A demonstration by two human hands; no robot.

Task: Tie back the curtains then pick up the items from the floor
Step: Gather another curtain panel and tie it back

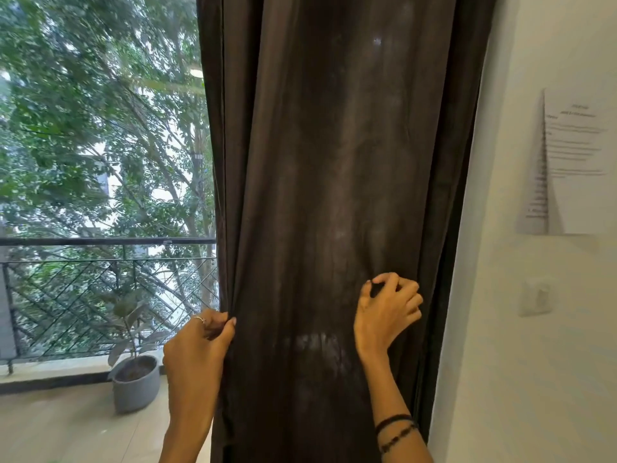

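Dark curtain [334, 162] hanging beside window [100, 128], gripped by both hands.

Curtain bunched between window on left and white wall [534, 362] on right, falling in long folds. Beyond the glass: trees, railing [100, 242], potted plant [135, 379] on the balcony floor. Paper [574, 162] stuck on wall. Left hand [197, 349], ring on one finger, pinching curtain's left edge. Right hand [387, 309], fingers curled, clutching a fold near right edge; dark bands [395, 429] round wrist.

Pale plank floor [66, 429] seen at lower left of the frame, running out past the glass. Stood directly on it, left of centre: grey pot [136, 384] with a leafy plant.
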